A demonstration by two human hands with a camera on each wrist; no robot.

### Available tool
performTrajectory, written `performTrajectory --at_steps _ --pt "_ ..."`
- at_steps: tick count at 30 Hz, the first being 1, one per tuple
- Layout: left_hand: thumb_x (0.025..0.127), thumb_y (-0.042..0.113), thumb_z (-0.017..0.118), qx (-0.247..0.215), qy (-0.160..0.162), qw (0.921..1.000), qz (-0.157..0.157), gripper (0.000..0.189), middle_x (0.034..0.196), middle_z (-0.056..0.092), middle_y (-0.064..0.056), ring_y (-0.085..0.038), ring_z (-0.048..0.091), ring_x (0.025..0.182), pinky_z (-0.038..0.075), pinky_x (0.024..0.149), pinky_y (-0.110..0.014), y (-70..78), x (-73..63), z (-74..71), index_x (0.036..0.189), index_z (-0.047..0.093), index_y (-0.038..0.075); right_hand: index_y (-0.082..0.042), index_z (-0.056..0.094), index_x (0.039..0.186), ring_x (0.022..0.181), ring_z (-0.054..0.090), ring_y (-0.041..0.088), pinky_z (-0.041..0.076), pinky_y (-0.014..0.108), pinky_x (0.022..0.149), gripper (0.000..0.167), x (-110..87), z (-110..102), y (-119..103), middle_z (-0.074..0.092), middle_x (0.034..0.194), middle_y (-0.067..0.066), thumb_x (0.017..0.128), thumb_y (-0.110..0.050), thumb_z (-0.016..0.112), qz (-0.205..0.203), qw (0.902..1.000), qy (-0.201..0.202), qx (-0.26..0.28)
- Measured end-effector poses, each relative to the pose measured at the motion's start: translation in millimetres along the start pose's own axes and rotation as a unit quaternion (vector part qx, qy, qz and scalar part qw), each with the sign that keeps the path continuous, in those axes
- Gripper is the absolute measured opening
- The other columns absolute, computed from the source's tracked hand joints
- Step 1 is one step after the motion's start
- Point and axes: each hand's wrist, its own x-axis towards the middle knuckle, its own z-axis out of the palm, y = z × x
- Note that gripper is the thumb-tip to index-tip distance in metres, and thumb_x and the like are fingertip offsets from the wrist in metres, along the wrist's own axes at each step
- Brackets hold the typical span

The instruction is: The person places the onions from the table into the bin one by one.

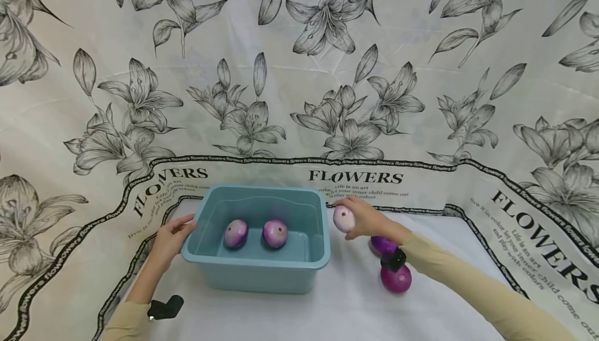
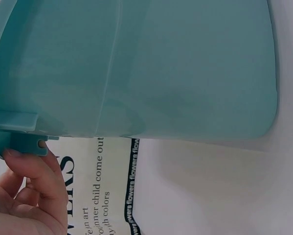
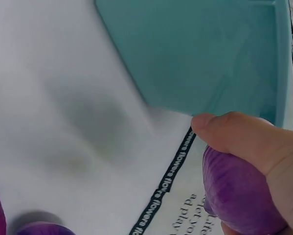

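A blue-green plastic bin (image 1: 262, 274) stands on the white cloth, with one red onion (image 1: 236, 234) and another red onion (image 1: 275, 233) lying inside it. My left hand (image 1: 169, 239) holds the bin's left end by the rim; in the left wrist view its fingers (image 2: 41, 178) curl at the lip under the rim. Just outside the bin's right wall, my right hand (image 1: 367, 219) grips a third red onion (image 1: 343, 219), raised off the cloth. The right wrist view shows the thumb (image 3: 234, 129) across this onion's purple side (image 3: 239, 193).
Below my right forearm lie a dark purple round vegetable (image 1: 382, 245), partly covered by the wrist camera (image 1: 393, 260), and a magenta round one (image 1: 396, 278). A flower-printed curtain (image 1: 299, 107) surrounds the back and sides of the white cloth (image 1: 346, 304).
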Motion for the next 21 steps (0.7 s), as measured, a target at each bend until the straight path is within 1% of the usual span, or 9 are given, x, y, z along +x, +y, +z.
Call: performTrajectory --at_steps 2,5,7,10,14,16,21 --pt "0.098 0.029 0.055 -0.001 0.0 1.0 0.001 0.05 0.121 0.058 -0.023 -0.007 0.06 0.085 0.055 0.065 -0.024 0.1 0.2 0.0 0.139 0.048 0.001 -0.006 0.053 0.129 0.104 0.057 0.034 0.05 0.053 0.088 0.088 0.3 -6.6 -6.5 0.056 0.116 0.016 0.05 -0.011 0.092 -0.004 0.9999 0.001 -0.01" --pt "0.098 0.028 0.055 -0.001 0.0 1.0 0.001 0.05 0.12 0.058 -0.022 -0.007 0.06 0.085 0.055 0.065 -0.024 0.2 0.5 0.2 0.139 0.048 0.001 -0.005 0.052 0.13 0.105 0.058 0.035 0.051 0.053 0.087 0.088 1.2 -18.0 -15.4 0.056 0.117 0.016 0.051 -0.012 0.092 -0.007 0.9997 0.002 -0.022" --pt "0.098 0.029 0.055 0.0 0.0 1.0 0.001 0.05 0.12 0.058 -0.022 -0.008 0.06 0.086 0.054 0.066 -0.023 0.2 0.4 0.3 0.139 0.048 0.001 -0.005 0.052 0.13 0.106 0.058 0.035 0.051 0.053 0.087 0.088 2.4 -26.5 -20.8 0.055 0.119 0.016 0.053 -0.012 0.092 -0.008 0.9998 0.005 -0.018" --pt "0.098 0.029 0.055 0.0 0.0 1.0 0.0 0.05 0.121 0.058 -0.022 -0.009 0.06 0.087 0.054 0.066 -0.024 0.2 0.0 0.3 0.139 0.048 0.001 -0.003 0.051 0.131 0.107 0.056 0.036 0.051 0.054 0.087 0.087 6.1 -39.5 -27.0 0.053 0.12 0.018 0.054 -0.01 0.091 -0.014 0.9998 0.016 0.004" --pt "0.098 0.03 0.055 0.0 0.001 1.0 0.002 0.05 0.12 0.058 -0.022 -0.009 0.06 0.087 0.054 0.066 -0.024 0.3 0.0 0.0 0.139 0.048 0.001 -0.002 0.051 0.131 0.106 0.057 0.037 0.051 0.055 0.086 0.087 15.3 -55.5 -32.8 0.053 0.119 0.02 0.054 -0.009 0.091 -0.023 0.9989 0.038 0.015" --pt "0.098 0.03 0.055 0.001 0.002 1.0 0.003 0.05 0.119 0.058 -0.022 -0.008 0.059 0.085 0.054 0.066 -0.023 0.4 0.2 -0.2 0.139 0.048 0.001 -0.004 0.051 0.132 0.106 0.057 0.037 0.051 0.054 0.087 0.088 21.3 -61.7 -34.1 0.054 0.119 0.019 0.054 -0.01 0.091 -0.023 0.9986 0.047 0.008" --pt "0.098 0.029 0.055 0.0 0.004 1.0 0.005 0.05 0.118 0.059 -0.021 -0.006 0.058 0.082 0.053 0.064 -0.022 -0.1 1.1 0.0 0.138 0.049 0.001 -0.009 0.05 0.134 0.109 0.057 0.036 0.051 0.054 0.088 0.092 36.5 -71.9 -39.7 0.053 0.123 0.017 0.053 -0.013 0.092 -0.014 0.9984 0.055 0.009"
